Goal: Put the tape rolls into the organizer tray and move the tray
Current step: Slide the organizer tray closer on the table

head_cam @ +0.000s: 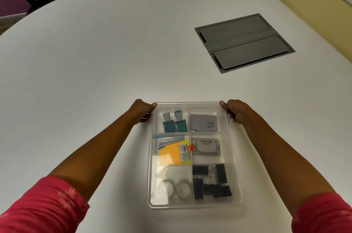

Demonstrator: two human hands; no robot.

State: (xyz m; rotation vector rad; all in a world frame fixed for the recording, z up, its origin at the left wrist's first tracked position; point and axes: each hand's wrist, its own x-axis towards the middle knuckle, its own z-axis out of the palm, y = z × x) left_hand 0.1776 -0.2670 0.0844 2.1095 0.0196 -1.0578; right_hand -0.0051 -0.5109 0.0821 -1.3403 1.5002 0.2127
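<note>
Organizer tray (192, 205) on worktop (95, 80), near edge. Two tape rolls (174, 188) already in near-left compartment. Left hand (143, 111), right hand (234, 110) each clamped on far corners. Clear plastic: light, stiff, probably slick; loose contents, so keep level.

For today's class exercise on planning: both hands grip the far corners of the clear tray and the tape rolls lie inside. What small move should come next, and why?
Probably slide or lift the organizer tray across the table. Both tape rolls already lie in its near-left compartment, and the left hand and right hand each have a grip on a far corner, so only the move seems left. Keep it level, since the contents are loose.
</note>
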